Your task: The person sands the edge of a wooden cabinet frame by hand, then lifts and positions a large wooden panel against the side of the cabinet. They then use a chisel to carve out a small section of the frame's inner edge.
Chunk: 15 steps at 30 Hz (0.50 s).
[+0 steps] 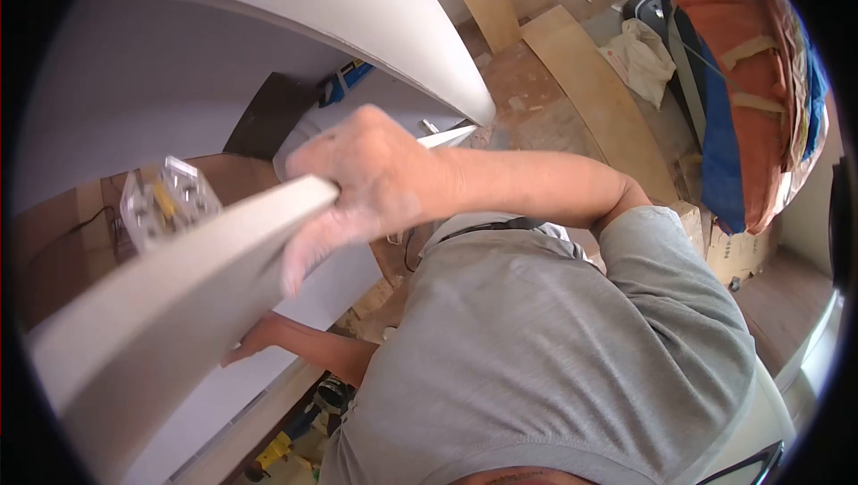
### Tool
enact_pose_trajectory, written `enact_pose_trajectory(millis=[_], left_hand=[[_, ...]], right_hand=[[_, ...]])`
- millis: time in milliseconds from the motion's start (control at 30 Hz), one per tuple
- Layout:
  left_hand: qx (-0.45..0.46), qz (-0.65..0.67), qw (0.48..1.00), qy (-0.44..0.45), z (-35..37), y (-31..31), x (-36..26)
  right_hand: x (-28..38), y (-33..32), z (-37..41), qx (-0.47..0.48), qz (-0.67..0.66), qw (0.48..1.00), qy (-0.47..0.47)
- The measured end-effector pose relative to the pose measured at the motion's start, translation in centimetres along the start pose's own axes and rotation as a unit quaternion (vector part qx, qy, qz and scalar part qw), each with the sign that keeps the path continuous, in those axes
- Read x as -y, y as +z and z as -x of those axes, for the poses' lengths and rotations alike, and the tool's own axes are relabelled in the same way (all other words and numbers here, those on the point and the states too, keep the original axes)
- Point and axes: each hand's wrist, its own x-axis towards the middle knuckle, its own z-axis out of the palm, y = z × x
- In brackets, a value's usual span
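A long white panel (192,270) with a pale edge runs from the lower left to the middle of the view. My right hand (362,177) is closed round its near end, the thumb on the lower face and the fingers on the other side. Lower down, my left hand (259,337) is at the panel's lower face; its fingers are mostly hidden. Beyond the panel is a clear plastic piece with a yellow part (168,202), slightly blurred.
A large curved white board (393,11) spans the upper left. Blue packages (344,83) and a dark brown sheet (268,114) lie under it. Wooden boards (599,92), a white bag (642,60) and an orange and blue bundle (746,109) are at the upper right.
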Motion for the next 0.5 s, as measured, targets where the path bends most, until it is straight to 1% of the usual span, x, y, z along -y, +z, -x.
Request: enact_pose_trajectory(millis=[67,133,167,200,267,400,467,500], left_hand=[[0.002,-0.031,1.0,0.005,1.3,1.8,-0.5],[-0.017,-0.043,0.999,0.013,1.7,1.8,-0.8],[-0.032,-0.056,0.998,0.017,1.8,1.8,-0.9],[-0.033,-0.048,0.998,0.02,1.8,1.7,-0.9],[-0.008,-0.045,0.999,0.01,2.4,2.0,-1.1],[0.023,-0.047,0.999,0.005,1.6,1.6,-0.8],[-0.009,-0.045,0.999,-0.004,2.0,2.8,-0.9],[-0.011,-0.04,0.999,-0.002,2.3,3.6,-1.0]], right_hand=[[-0.2,-0.6,-0.4,0.004,0.0,1.0,0.001],[0.3,-1.5,-0.9,-0.011,-0.047,0.996,0.072],[0.2,-2.2,-0.8,0.027,-0.021,0.996,0.084],[0.6,-2.6,-0.7,0.029,-0.018,0.996,0.076],[1.2,-3.1,-0.4,0.053,0.01,0.994,0.097],[2.0,-3.1,0.0,0.016,-0.024,0.995,0.094],[2.1,-3.5,-0.3,0.008,-0.027,0.991,0.132],[2.1,-3.7,-0.4,0.01,-0.025,0.992,0.127]])
